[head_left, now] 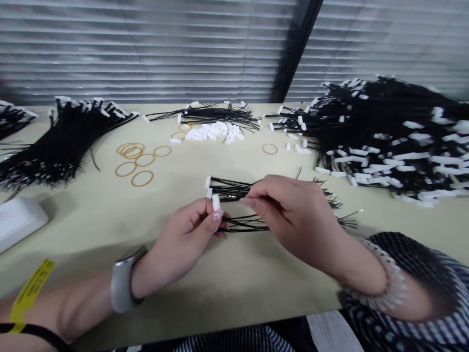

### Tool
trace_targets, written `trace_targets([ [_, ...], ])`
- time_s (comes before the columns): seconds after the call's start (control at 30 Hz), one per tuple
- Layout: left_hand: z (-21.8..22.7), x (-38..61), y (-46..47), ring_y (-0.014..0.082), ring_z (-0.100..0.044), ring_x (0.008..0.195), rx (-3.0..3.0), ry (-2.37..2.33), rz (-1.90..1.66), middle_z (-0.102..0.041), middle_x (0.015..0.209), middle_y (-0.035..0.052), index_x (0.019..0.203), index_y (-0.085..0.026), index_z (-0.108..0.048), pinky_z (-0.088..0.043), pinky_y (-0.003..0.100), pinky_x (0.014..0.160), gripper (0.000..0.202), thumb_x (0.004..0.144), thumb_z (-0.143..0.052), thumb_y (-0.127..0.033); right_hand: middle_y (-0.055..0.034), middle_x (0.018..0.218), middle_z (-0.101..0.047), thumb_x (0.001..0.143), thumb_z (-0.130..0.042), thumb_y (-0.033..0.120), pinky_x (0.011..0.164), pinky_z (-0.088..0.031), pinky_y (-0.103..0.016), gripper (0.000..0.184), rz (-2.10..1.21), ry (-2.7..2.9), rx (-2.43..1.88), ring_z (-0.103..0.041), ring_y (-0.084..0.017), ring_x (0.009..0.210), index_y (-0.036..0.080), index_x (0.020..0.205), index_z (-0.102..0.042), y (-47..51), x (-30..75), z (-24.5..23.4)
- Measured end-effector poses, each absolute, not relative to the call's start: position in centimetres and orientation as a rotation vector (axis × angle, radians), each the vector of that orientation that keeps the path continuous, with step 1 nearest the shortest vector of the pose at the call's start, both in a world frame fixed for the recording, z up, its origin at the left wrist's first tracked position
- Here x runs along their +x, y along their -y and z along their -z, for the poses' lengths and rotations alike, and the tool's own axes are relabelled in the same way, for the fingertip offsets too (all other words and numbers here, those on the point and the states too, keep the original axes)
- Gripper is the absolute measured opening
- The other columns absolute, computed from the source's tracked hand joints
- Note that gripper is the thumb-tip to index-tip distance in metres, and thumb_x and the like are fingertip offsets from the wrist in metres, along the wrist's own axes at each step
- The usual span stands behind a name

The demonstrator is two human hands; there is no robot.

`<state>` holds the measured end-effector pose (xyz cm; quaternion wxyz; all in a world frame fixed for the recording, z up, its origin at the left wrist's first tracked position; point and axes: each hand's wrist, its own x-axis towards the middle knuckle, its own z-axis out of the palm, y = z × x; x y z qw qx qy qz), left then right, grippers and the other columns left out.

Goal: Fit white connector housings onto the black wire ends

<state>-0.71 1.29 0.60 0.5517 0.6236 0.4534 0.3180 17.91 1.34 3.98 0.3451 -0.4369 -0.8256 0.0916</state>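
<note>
My left hand [185, 239] pinches a small white plastic connector [216, 202] between thumb and fingers. Two more white connectors [208, 182] stick out just behind it, on the ends of a loose bundle of thin black wires [234, 189]. A second strand group [247, 224] runs under my fingers toward the right. My right hand [289, 215] sits over the middle of the wires, its thumb and fingertips pinched together on them. The far wire ends [348, 221] fan out on the table beyond that hand, with bare metal tips showing.
On the pale green table [234, 278] lie a large heap of connector-ended black wires [388, 142] at right, another bundle [62, 142] at left, and a thinner bundle [208, 115] behind loose white connectors [208, 132]. Rubber bands [134, 161] and a white box [18, 222] lie left.
</note>
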Motion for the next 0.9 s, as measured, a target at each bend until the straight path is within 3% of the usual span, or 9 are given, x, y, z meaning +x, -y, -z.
trace_targets([
  [0.17, -0.32, -1.19, -1.16, 0.0139, -0.055, 0.073, 1.581, -1.091, -0.694, -0.059, 0.080, 0.0030, 0.084, -0.015, -0.054, -0.045, 0.026, 0.067, 0.026, 0.087, -0.043, -0.038, 0.0006, 0.066, -0.059, 0.081, -0.050, 0.011, 0.057, -0.037, -0.021, 0.013, -0.233, 2.221, -1.176, -0.052, -0.008, 0.062, 0.014, 0.072, -0.060, -1.38, 17.62, -3.77],
  [0.33, -0.45, -1.16, -1.10, 0.0127, -0.051, 0.066, 1.693, -1.108, -0.664, -0.057, 0.070, 0.0005, 0.075, -0.016, -0.052, -0.040, 0.023, 0.059, 0.026, 0.088, -0.042, -0.036, 0.0008, 0.065, -0.058, 0.081, -0.050, 0.013, 0.056, -0.035, -0.021, 0.015, -0.265, 2.279, -1.212, -0.051, -0.008, 0.061, 0.014, 0.072, -0.062, -1.35, 17.47, -3.73],
  [0.9, -0.68, -0.96, -0.60, 0.0118, -0.046, 0.060, 1.857, -1.106, -0.617, -0.053, 0.065, -0.0004, 0.072, -0.015, -0.052, -0.035, 0.023, 0.054, 0.026, 0.088, -0.038, -0.031, 0.0001, 0.070, -0.057, 0.082, -0.049, 0.013, 0.058, -0.035, -0.020, 0.014, -0.229, 2.281, -1.119, -0.050, -0.008, 0.064, 0.014, 0.075, -0.062, -1.27, 17.42, -3.38],
])
